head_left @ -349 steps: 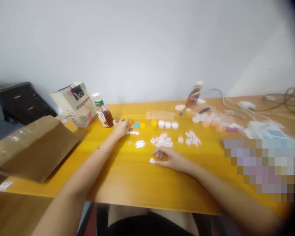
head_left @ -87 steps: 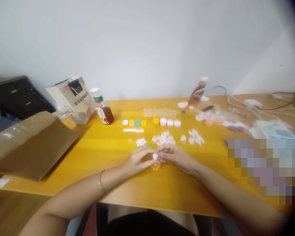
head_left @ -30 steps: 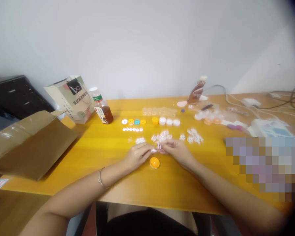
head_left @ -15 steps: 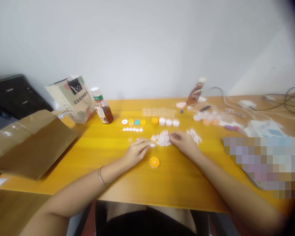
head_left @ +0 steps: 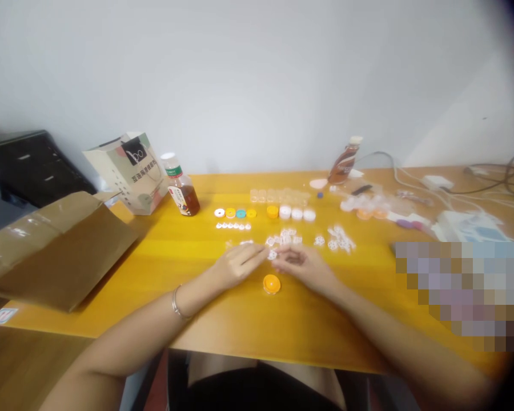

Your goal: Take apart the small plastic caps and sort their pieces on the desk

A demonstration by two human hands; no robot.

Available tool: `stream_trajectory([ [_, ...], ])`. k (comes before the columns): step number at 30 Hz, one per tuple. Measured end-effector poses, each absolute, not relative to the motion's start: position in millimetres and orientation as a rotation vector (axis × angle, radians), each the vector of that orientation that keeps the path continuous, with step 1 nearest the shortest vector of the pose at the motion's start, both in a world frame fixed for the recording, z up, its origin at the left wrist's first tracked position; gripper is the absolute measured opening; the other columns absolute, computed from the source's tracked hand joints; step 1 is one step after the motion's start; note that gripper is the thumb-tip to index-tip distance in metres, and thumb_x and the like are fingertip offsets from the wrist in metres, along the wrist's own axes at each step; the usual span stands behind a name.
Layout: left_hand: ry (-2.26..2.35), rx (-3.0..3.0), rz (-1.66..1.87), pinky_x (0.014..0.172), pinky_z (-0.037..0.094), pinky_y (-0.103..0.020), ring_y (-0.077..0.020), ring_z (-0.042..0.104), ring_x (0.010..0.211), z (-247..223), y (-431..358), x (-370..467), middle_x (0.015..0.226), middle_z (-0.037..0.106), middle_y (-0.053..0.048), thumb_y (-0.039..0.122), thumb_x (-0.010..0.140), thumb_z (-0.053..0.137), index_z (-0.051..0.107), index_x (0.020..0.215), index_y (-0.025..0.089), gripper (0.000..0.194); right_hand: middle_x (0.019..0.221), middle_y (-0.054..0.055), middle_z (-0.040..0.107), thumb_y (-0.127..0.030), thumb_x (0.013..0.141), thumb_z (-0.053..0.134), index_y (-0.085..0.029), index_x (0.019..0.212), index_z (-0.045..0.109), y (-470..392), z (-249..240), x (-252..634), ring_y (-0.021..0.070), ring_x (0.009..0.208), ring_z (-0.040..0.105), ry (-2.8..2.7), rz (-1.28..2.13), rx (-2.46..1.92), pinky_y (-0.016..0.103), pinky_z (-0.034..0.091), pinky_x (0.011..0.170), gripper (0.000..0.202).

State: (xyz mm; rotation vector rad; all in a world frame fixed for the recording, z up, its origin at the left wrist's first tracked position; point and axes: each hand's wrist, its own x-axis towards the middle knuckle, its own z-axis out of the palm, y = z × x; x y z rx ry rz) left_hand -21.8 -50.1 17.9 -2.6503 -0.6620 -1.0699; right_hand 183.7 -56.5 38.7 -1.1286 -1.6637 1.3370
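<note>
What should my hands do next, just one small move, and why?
Perhaps bring the small white piece down toward the orange cap: the piece is between the fingertips of the left hand and right hand, and the cap lies just below them in view, untouched.

A thin, shiny bracelet (head_left: 174,301) goes round the left wrist (head_left: 185,302). Lower than the bracelet, black clothes (head_left: 261,390) show.

An indoor desk workspace, home or office unclear, is suggested by a wooden table (head_left: 223,325), plain wall (head_left: 240,85), drink bottles (head_left: 184,197) and cables (head_left: 509,171).
</note>
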Motion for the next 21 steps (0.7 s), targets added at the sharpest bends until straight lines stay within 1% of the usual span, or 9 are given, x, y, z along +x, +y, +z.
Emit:
stream_trajectory([
  [2, -0.6, -2.629, -1.006, 0.078, 0.054, -0.031, -0.0177, 0.061, 0.093, 21.8, -50.4, -23.7, 0.098, 0.063, -0.013, 0.013, 0.088, 0.045, 0.05, 0.114, 0.013, 0.027, 0.068, 0.001, 0.065, -0.042, 0.062, 0.071, -0.019, 0.078, 0.057, -60.5, 34.5, 177.8, 0.0157, 0.067, 0.063, -1.596, 1.432, -1.092, 0.032, 0.05, 0.07, 0.032],
  [6, -0.581, -2.661, -0.988, 0.079, 0.053, -0.033, -0.0188, 0.059, 0.095, 19.5, -50.0, -23.0, 0.101, 0.062, -0.012, 0.012, 0.086, 0.049, 0.05, 0.115, 0.012, 0.029, 0.075, 0.002, 0.067, -0.043, 0.063, 0.071, -0.019, 0.078, 0.056, -61.2, 30.4, 175.5, 0.0156, 0.072, 0.064, -1.518, 1.491, -1.033, 0.032, 0.05, 0.075, 0.033],
  [8, -0.651, -2.709, -1.082, 0.082, 0.052, -0.033, -0.0182, 0.058, 0.097, 16.7, -50.0, -20.2, 0.104, 0.061, -0.012, 0.013, 0.085, 0.049, 0.049, 0.117, 0.014, 0.031, 0.077, 0.003, 0.067, -0.042, 0.063, 0.071, -0.018, 0.078, 0.056, -60.0, 30.1, 177.3, 0.0156, 0.073, 0.064, -1.532, 1.458, -1.022, 0.032, 0.05, 0.077, 0.032],
  [10, -0.828, -2.766, -1.254, 0.082, 0.051, -0.032, -0.0166, 0.058, 0.094, 14.7, -50.3, -16.0, 0.103, 0.061, -0.01, 0.017, 0.085, 0.05, 0.049, 0.118, 0.015, 0.033, 0.077, 0.002, 0.067, -0.041, 0.064, 0.071, -0.018, 0.077, 0.056, -58.7, 29.5, 179.5, 0.0156, 0.074, 0.064, -1.547, 1.404, -1.018, 0.033, 0.05, 0.078, 0.03],
  [12, -1.077, -2.819, -1.423, 0.078, 0.051, -0.03, -0.015, 0.059, 0.085, 13.3, -50.5, -11.5, 0.094, 0.062, -0.008, 0.022, 0.084, 0.052, 0.053, 0.112, 0.015, 0.029, 0.075, 0.002, 0.067, -0.04, 0.064, 0.07, -0.018, 0.076, 0.056, -57.5, 28.2, 181.2, 0.0155, 0.073, 0.065, -1.554, 1.352, -1.018, 0.033, 0.051, 0.079, 0.029],
  [14, -1.317, -2.883, -1.531, 0.071, 0.05, -0.027, -0.0134, 0.059, 0.075, 11.5, -50.3, -7.6, 0.082, 0.063, -0.006, 0.026, 0.084, 0.053, 0.06, 0.098, 0.013, 0.02, 0.076, 0.002, 0.067, -0.039, 0.065, 0.07, -0.019, 0.076, 0.056, -56.6, 27.2, 182.1, 0.0156, 0.073, 0.065, -1.568, 1.324, -1.019, 0.033, 0.051, 0.078, 0.027],
  [16, -1.519, -2.964, -1.601, 0.065, 0.049, -0.024, -0.0123, 0.058, 0.068, 9.5, -49.7, -5.0, 0.075, 0.063, -0.005, 0.03, 0.084, 0.053, 0.063, 0.085, 0.013, 0.02, 0.078, 0.002, 0.068, -0.038, 0.066, 0.07, -0.019, 0.077, 0.057, -56.2, 26.6, 182.4, 0.0159, 0.074, 0.066, -1.593, 1.331, -1.005, 0.033, 0.052, 0.078, 0.026],
  [18, -1.678, -3.032, -1.671, 0.061, 0.047, -0.022, -0.0115, 0.057, 0.063, 8.4, -49.1, -3.7, 0.071, 0.063, -0.005, 0.033, 0.084, 0.052, 0.063, 0.081, 0.012, 0.024, 0.078, 0.002, 0.069, -0.037, 0.066, 0.069, -0.019, 0.078, 0.057, -56.0, 26.2, 182.5, 0.0162, 0.074, 0.066, -1.616, 1.344, -0.993, 0.033, 0.052, 0.077, 0.025],
  [21, -1.789, -3.052, -1.718, 0.059, 0.045, -0.021, -0.0109, 0.056, 0.06, 9.2, -49.3, -3.3, 0.068, 0.063, -0.004, 0.035, 0.083, 0.053, 0.063, 0.081, 0.011, 0.026, 0.078, 0.003, 0.069, -0.037, 0.068, 0.068, -0.018, 0.079, 0.058, -56.5, 25.0, 182.8, 0.0163, 0.073, 0.066, -1.641, 1.319, -0.989, 0.033, 0.053, 0.076, 0.023],
])
